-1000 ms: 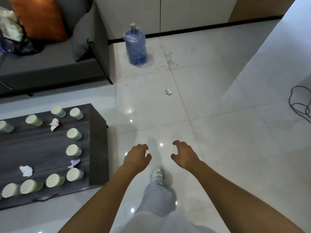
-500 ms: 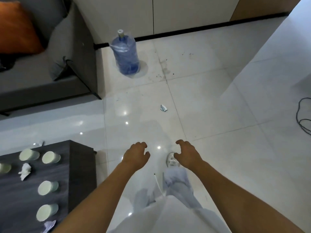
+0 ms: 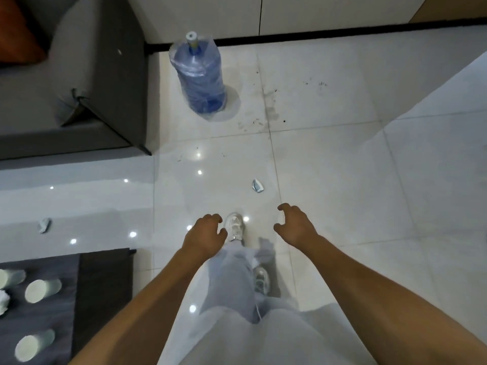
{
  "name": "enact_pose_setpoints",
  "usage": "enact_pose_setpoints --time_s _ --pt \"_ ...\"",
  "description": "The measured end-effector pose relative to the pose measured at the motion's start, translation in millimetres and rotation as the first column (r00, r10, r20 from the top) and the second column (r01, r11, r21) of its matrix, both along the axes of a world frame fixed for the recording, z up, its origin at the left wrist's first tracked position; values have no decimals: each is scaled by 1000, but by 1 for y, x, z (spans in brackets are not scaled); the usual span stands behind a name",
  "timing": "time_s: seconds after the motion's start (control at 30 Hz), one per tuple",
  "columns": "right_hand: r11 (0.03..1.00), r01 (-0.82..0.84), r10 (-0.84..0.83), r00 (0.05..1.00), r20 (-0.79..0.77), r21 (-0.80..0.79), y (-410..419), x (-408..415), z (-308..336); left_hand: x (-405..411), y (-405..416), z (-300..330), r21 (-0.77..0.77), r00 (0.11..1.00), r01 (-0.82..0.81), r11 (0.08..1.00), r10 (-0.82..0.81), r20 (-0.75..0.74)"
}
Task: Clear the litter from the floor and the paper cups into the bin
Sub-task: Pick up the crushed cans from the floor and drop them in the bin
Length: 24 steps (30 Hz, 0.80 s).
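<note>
Little looks done: both hands, left hand (image 3: 205,234) and right hand (image 3: 296,226), hang loosely curled and hold nothing. A litter scrap (image 3: 257,186) lies just ahead of the right hand, another scrap (image 3: 44,225) far left, and paper cups (image 3: 42,289) sit on the counter (image 3: 102,285) behind the left hand; no bin shows.

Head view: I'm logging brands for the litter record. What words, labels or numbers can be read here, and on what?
None can be read.
Water jug: no label legible through its plastic wrap.
Floor scrap: bluish marks, too small and blurred to read.
Paper cups: plain, no print visible.
</note>
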State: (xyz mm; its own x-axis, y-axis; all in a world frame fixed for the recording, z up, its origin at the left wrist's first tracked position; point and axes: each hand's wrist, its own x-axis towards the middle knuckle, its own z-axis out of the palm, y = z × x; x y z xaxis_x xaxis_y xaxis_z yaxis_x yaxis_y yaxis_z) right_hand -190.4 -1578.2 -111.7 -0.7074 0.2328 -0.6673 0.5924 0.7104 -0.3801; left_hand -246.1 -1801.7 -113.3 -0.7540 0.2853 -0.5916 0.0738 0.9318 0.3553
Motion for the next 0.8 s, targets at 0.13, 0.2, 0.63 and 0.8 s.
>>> enact_pose_setpoints --time_s 0.13,0.2,0.63,0.8 --pt "998 55 -55 998 30 7 19 -69 -24 -66 14 -27 -15 1000 8 1000 -8 6" --pt "997 72 -72 996 48 1 27 -103 -39 -102 24 -42 -4 1000 13 1000 -12 20" --pt "992 -123 122 981 148 -3 69 -279 -272 -241 76 -242 5 1000 -17 1000 17 -5" --pt "991 -131 123 977 177 34 79 -292 -419 -244 84 -374 -14 999 -42 999 42 14"
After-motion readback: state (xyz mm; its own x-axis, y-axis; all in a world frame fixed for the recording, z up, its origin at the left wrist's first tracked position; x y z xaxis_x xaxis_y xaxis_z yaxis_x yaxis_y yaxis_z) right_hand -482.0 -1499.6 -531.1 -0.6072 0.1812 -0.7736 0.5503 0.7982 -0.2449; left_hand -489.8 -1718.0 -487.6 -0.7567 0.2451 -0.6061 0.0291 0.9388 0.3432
